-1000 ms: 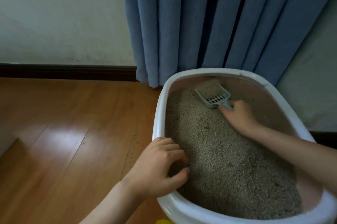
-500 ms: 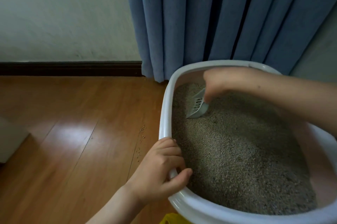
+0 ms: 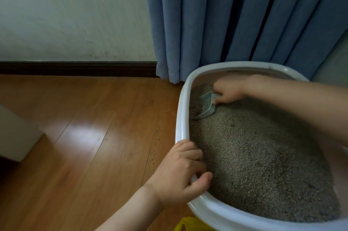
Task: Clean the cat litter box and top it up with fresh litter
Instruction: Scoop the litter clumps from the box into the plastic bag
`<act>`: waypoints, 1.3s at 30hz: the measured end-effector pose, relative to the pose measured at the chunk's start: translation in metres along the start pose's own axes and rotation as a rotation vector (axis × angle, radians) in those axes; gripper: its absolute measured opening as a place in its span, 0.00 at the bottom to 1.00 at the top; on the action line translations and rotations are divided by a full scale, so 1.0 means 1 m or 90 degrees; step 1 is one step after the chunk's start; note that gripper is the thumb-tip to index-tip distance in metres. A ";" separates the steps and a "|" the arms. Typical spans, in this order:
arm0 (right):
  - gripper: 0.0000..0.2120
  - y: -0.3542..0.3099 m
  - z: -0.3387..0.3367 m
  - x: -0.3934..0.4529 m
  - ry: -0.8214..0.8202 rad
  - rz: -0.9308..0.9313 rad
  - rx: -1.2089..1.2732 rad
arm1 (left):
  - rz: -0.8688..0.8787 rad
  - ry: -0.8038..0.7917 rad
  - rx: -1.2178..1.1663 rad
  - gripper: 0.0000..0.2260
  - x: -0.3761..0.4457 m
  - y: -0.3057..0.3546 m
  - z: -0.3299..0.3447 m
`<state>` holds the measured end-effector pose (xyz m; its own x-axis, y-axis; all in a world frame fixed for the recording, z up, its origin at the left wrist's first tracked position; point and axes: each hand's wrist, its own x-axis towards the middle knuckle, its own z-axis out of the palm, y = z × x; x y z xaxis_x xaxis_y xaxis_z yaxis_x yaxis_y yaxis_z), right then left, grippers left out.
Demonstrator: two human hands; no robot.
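— While the left hand [image 3: 180,172] grips the near left rim of the box [image 3: 181,118], fingers curled over the edge and thumb hooked inside, where is the scoop [image 3: 205,105]?

— It sits in the far left corner of the box, on the litter [image 3: 254,155], just beside the left wall. The right hand [image 3: 228,90] holds it by the handle end, fingers curled round it; the handle itself is mostly hidden under them.

— Which way does the scoop point?

— Its long axis runs on a slant, from the hand at the far right down toward the near left. The open mouth leads, toward the left wall, and its front edge meets the litter. The slotted face is turned up toward the camera, and the scoop is tilted, handle end higher than mouth.

— Anything in it?

— That cannot be told; the inside is small and a little blurred.

— And the litter?

— Grey-brown grains fill the box, which is white at the rim and pinkish on the inner wall. The right forearm crosses above the far part of it.

— What lies around the box?

— Wooden floor [image 3: 84,146] on the left, with a thin trail of stray grains [image 3: 156,142] near the box. A blue curtain [image 3: 235,20] hangs right behind the far rim, a dark skirting [image 3: 75,68] runs under the pale wall, and a yellow bit [image 3: 185,224] shows at the bottom edge, just beside the box.
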<state>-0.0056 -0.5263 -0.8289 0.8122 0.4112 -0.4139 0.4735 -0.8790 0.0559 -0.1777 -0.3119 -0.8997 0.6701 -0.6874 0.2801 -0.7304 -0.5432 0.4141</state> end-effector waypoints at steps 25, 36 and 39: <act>0.10 0.026 0.089 -0.148 0.175 0.022 0.151 | 0.034 0.014 0.039 0.21 -0.001 0.006 -0.003; 0.11 0.064 0.071 -0.198 0.168 -0.030 -0.234 | 0.058 0.037 0.042 0.20 0.000 0.005 0.003; 0.12 0.068 0.066 -0.205 0.109 -0.008 -0.286 | 0.053 0.047 0.043 0.19 0.000 0.006 0.002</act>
<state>-0.1619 -0.6861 -0.8000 0.8320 0.4881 -0.2638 0.5535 -0.6979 0.4545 -0.1821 -0.3167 -0.8992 0.6122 -0.6960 0.3752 -0.7900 -0.5183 0.3277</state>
